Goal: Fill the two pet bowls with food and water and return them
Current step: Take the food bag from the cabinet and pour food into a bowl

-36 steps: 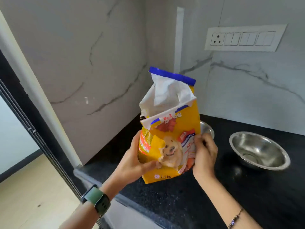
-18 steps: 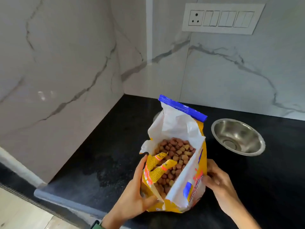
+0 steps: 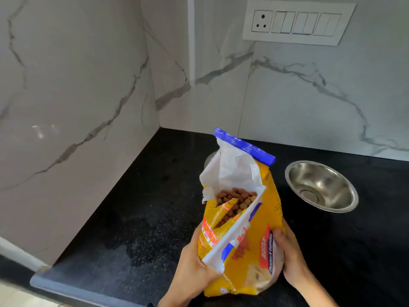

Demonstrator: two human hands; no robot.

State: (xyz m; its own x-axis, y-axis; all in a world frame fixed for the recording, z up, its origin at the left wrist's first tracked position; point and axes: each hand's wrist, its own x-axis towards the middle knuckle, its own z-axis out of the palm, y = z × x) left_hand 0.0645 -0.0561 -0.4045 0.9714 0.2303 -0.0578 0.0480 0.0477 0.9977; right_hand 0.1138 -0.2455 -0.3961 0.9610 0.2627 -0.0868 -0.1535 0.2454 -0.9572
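**Opened kibble bag held between both hands, bowls waiting behind it**

Since half a second ago, the bag has tipped a little further away from the person and the view has dropped closer to it; the hands have slid lower on its sides.

A yellow pet food bag (image 3: 241, 229) stands near the front of a black stone bench (image 3: 137, 218). Its top is torn open, with a white inner flap and a blue sealing strip rising at the back. Brown kibble (image 3: 235, 200) shows inside the mouth. The bag's long axis runs upward and leans away from the person, toward the wall.

The left hand (image 3: 192, 269) wraps the bag's left lower side, fingers closed on it. The right hand (image 3: 290, 260) presses the right lower side, its fingers curled around the bag as well. Both hands grip the bag and nothing else.

An empty steel bowl (image 3: 321, 187) sits on the bench behind and to the right of the bag, apart from it and nearer the right hand. A second bowl's rim (image 3: 209, 157) just shows behind the bag's upper left edge; most of it is hidden.

Neither visible bowl holds food, so pouring appears to be the step ahead. The bag's mouth opens upward, so it would need tipping toward whichever bowl is chosen.

Marble-patterned walls meet in a corner behind, with a switch panel (image 3: 296, 23) high on the right.
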